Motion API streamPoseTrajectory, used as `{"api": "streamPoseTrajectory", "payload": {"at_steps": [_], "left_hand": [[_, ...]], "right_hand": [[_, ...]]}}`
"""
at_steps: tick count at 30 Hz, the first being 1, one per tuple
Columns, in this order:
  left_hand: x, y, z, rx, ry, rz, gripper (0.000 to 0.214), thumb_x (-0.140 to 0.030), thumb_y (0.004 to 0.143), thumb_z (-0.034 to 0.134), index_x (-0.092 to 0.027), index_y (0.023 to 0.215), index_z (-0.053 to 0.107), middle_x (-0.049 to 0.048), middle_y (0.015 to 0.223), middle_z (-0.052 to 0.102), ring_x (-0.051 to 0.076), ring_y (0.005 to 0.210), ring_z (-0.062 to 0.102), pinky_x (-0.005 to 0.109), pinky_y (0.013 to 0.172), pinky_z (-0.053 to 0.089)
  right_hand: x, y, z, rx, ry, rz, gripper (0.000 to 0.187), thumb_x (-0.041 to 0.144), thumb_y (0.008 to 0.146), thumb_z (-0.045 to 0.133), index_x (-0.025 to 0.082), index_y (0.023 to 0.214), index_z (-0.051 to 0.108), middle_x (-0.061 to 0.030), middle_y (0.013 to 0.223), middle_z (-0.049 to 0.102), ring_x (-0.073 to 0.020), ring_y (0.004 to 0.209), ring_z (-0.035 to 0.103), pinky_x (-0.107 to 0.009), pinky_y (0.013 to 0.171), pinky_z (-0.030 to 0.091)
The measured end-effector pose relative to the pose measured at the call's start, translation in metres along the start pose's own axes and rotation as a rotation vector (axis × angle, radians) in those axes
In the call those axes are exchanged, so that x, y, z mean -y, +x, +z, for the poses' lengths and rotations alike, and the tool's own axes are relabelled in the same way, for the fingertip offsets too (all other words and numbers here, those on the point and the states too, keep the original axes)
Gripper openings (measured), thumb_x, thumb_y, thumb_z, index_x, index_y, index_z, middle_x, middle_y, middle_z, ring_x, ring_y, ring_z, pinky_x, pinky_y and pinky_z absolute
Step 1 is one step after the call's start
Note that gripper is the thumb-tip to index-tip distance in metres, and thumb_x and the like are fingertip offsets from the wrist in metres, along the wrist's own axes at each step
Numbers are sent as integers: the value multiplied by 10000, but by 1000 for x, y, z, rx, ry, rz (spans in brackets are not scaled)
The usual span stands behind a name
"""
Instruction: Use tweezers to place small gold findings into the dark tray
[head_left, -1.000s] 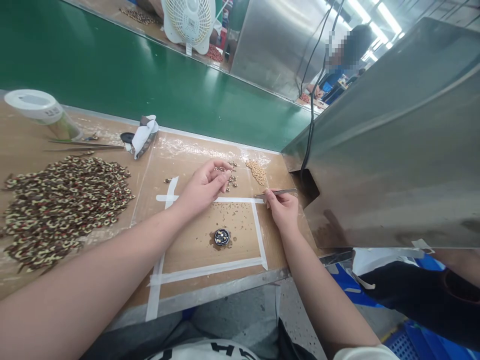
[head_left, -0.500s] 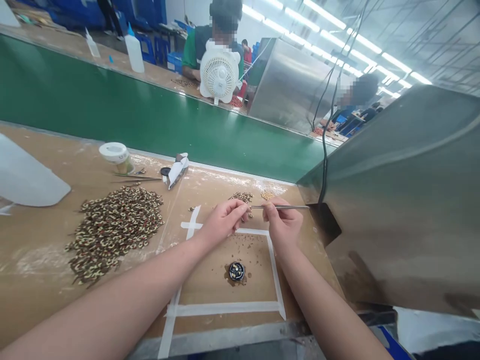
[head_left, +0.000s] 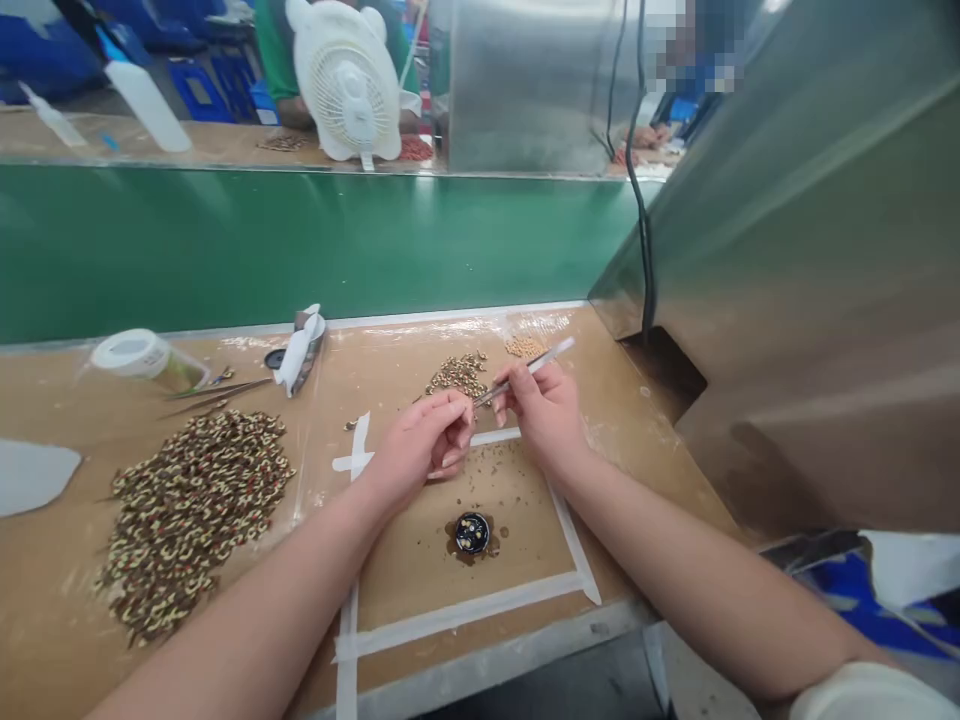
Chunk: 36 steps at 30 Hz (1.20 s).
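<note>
My left hand (head_left: 420, 440) is above the taped rectangle, its fingertips pinched on something too small to make out. My right hand (head_left: 544, 405) holds slim metal tweezers (head_left: 551, 356) like a pen, the pale rear end pointing up and right. Their tip meets my left fingertips. Below both hands sits a small round black dish (head_left: 472, 534) with dark liquid and a few pale bits in it. Just behind my hands lie a small heap of brown-and-cream pieces (head_left: 456, 376) and some tan beads (head_left: 525, 346).
A large pile of brown-and-cream pieces (head_left: 199, 510) covers the left. Behind it are a white-lidded jar (head_left: 146, 358) and a crumpled white wrapper (head_left: 300, 350). A metal housing (head_left: 810, 290) with hanging cables (head_left: 643, 230) rises at right. Across the green belt (head_left: 300, 240) stands a fan (head_left: 349, 85).
The view has turned level and downward. The tweezers have gone from nearly flat to slanted, rear end raised. Both hands remain together at the tip.
</note>
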<state>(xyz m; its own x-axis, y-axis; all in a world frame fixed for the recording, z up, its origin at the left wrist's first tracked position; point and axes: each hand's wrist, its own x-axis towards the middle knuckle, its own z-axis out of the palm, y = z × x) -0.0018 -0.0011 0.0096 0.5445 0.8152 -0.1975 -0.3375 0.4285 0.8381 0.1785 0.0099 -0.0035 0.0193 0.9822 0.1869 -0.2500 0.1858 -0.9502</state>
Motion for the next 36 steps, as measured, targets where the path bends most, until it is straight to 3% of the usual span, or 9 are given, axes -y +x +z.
{"api": "streamPoseTrajectory", "payload": {"at_steps": [7,16,22,32,34,36], "left_hand": [[-6,-1,6,41,23,-112,281,-368,991,659,-187,801,559,-35,675,487,69,471,374,154,406,283],[-7,-3,9,23,39,-117,289,-384,966,680,-193,792,550,-39,662,467,75,462,378,158,399,275],[-8,-4,11,25,38,-119,297,-404,982,659,-195,806,543,-40,686,453,75,475,381,158,408,282],[-4,-4,12,25,64,-76,273,-411,956,684,-194,828,577,-37,695,472,78,478,404,175,398,260],[-3,-3,11,-40,82,-13,270,-388,941,679,-195,788,569,-39,670,470,74,464,392,179,396,242],[-3,-2,9,-129,62,66,307,-347,914,677,-201,711,500,-52,621,430,65,441,350,184,392,208]], "right_hand": [[10,3,5,95,210,109,494,652,860,797,188,780,649,43,542,652,-89,421,602,-200,451,498],[9,4,5,148,250,116,498,650,854,809,177,807,658,46,547,655,-85,421,614,-187,442,500],[9,2,4,142,193,62,488,648,882,779,180,804,666,45,565,657,-84,431,608,-202,460,507],[20,-11,4,39,-16,-156,436,596,942,746,201,764,691,43,563,629,-90,451,578,-215,463,477],[22,-13,1,84,-57,-169,462,623,954,713,208,752,691,39,560,615,-92,439,555,-220,442,446],[24,-15,-1,251,-91,-172,470,615,975,685,211,735,696,35,549,600,-97,432,530,-231,439,424]]}}
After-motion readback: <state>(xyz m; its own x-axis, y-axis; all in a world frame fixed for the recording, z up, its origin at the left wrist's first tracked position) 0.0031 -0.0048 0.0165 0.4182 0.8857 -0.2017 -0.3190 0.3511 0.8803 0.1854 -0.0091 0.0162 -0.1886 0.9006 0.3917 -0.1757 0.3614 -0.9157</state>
